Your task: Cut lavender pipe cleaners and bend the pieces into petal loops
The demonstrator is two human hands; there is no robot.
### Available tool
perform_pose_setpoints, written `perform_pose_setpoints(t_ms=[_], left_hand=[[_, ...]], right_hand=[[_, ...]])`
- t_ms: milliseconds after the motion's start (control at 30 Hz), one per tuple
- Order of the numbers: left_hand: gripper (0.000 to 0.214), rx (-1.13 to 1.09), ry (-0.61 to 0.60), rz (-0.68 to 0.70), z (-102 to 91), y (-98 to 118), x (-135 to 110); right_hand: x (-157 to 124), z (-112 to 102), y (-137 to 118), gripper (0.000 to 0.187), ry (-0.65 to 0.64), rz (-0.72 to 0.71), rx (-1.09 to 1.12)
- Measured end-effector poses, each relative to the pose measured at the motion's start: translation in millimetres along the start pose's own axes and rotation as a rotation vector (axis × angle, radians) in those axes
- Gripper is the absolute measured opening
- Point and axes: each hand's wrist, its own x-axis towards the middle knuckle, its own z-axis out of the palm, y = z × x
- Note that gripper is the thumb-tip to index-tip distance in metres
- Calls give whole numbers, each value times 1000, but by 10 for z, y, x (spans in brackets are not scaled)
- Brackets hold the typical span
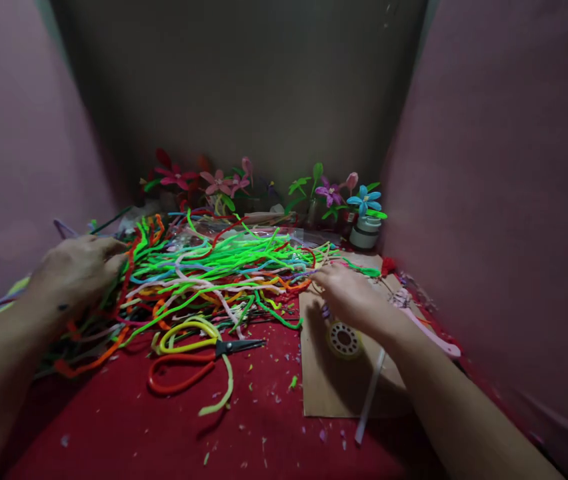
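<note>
A big tangle of coloured pipe cleaners [204, 273], mostly neon green, lies across a red cloth [164, 427]. My left hand [77, 267] rests on the pile's left edge, fingers curled into the strands. My right hand [347, 293] reaches to the pile's right edge over a brown paper sheet [334, 387], fingers closed around thin strands. Under its wrist lies a roll of tape [344, 340]. Scissors with orange and yellow handles [189, 360] lie in front of the pile.
Finished pipe-cleaner flowers [219, 180] stand along the back, some in a small white pot [365, 232]. A white stick [369, 400] and a pink tool [434, 337] lie by my right arm. Pink walls close in on both sides. Trimmings litter the cloth.
</note>
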Motion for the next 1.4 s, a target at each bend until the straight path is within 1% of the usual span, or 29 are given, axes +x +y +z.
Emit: perform_pose_setpoints(t_ms=[67, 100, 133, 167, 233, 300, 433, 500, 600, 700, 767, 867, 967, 1067, 1133, 1233, 1300, 1333, 1400], left_hand=[[49, 17, -20, 17, -6, 104, -12], [50, 24, -32, 30, -14, 159, -19], [51, 17, -24, 45, -22, 213, -27], [51, 9, -10, 61, -30, 263, -36], [52, 2, 15, 90, -43, 348, -62], [50, 3, 13, 95, -53, 407, -92], [49, -19, -44, 79, -65, 457, -139], [49, -45, -57, 62, -65, 464, -150], [48, -59, -75, 35, -55, 480, -159], [48, -54, -73, 26, -31, 502, -167], [47, -54, -67, 12, -4, 506, -171], [44, -64, -66, 12, 42, 489, -174], [44, -65, -72, 14, 73, 467, -178], [45, -55, -79, 9, 77, 464, -185], [44, -59, -74, 6, 66, 474, -195], [42, -105, -7, 6, 33, 513, -234], [39, -176, 53, 27, 18, 565, -276], [37, -224, 85, 49, 20, 599, -298], [32, -315, 99, 105, 49, 679, -337]], right_hand=[[-71, 8, 259, 42, -10, 119, -32], [-110, 34, 355, 47, -30, 149, -25], [-149, 67, 422, 50, -66, 163, -14], [-184, 103, 463, 46, -103, 178, -11], [-241, 169, 482, 35, -125, 177, -26], [-276, 207, 458, 26, -94, 177, -66], [-306, 224, 437, 22, -27, 164, -120], [-315, 234, 456, 19, -18, 148, -82], [-329, 266, 489, 15, -26, 160, -15], [-337, 298, 504, 16, -29, 169, 25], [-333, 309, 510, 21, -17, 167, 58], [-310, 314, 524, 28, 19, 200, 130], [-287, 319, 553, 28, 18, 230, 210], [-291, 312, 597, 31, 8, 185, 248], [-303, 289, 619, 30, 66, 179, 276], [-306, 224, 582, 21, 205, 228, 340], [-290, 173, 480, 16, 254, 233, 365], [-277, 149, 403, 14, 256, 219, 364], [-255, 109, 204, 13, 226, 105, 369]])
